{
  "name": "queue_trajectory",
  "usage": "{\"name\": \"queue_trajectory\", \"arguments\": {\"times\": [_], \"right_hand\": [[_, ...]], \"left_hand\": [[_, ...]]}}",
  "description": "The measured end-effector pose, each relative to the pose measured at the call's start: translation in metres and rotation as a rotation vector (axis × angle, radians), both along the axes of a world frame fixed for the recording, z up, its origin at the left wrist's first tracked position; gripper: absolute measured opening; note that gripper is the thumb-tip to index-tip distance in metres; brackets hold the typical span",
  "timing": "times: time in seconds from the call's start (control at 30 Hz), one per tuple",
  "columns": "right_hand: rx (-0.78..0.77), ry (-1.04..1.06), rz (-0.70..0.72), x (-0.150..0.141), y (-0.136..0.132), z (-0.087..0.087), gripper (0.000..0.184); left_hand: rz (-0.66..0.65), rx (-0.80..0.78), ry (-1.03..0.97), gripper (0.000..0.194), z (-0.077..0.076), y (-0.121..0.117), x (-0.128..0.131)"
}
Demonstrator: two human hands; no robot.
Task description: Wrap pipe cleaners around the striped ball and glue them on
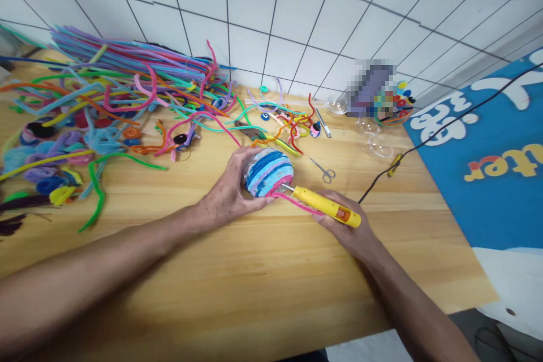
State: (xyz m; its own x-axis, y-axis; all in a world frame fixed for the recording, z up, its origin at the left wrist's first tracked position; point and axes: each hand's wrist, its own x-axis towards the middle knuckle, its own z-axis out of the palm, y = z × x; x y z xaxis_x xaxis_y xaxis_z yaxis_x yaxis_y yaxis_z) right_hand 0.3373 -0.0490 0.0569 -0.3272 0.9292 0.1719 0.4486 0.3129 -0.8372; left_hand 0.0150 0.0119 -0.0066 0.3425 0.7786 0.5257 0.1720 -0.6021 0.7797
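My left hand [229,186] is closed around the side of a ball [271,169] wound with blue, light blue and lilac pipe cleaner stripes. My right hand [345,218] grips a yellow hot glue pen [324,203], its metal tip at the ball's lower right. A pink pipe cleaner [299,202] runs from the ball's lower edge to my right fingers, under the glue pen. Just beyond the ball lie pliers [254,133] with yellow-green handles. Small scissors [324,171] rest a little to the right.
Loose pipe cleaners [89,102] and a long bundle [136,59] cover the table's left side. A black cord [428,139] crosses from the upper right towards my right hand. Clear plastic domes [379,146] stand near the tiled wall [250,11]. A blue printed board [500,153] lies right.
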Motion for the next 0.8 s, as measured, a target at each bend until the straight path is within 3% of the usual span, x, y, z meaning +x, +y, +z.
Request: {"name": "queue_trajectory", "arguments": {"times": [0.2, 0.47, 0.67, 0.8], "right_hand": [[0.015, 0.005, 0.06, -0.003, 0.0004, -0.0014, 0.02], [0.001, 0.004, -0.04, 0.0018, 0.0, -0.0026, 0.024], [-0.027, -0.002, 0.011, -0.001, 0.0006, -0.0001, 0.026], [-0.019, 0.014, -0.051, -0.0012, 0.0004, -0.0019, 0.027]], "left_hand": [[-0.009, -0.039, -0.023, 0.099, 0.0027, 0.0006, 0.0003], [0.013, -0.037, -0.006, 0.101, -0.0002, -0.0008, -0.0004], [0.012, -0.02, -0.023, 0.101, -0.0021, -0.0004, 0.0003], [0.021, -0.03, -0.008, 0.104, -0.0047, 0.0001, -0.0007]]}}
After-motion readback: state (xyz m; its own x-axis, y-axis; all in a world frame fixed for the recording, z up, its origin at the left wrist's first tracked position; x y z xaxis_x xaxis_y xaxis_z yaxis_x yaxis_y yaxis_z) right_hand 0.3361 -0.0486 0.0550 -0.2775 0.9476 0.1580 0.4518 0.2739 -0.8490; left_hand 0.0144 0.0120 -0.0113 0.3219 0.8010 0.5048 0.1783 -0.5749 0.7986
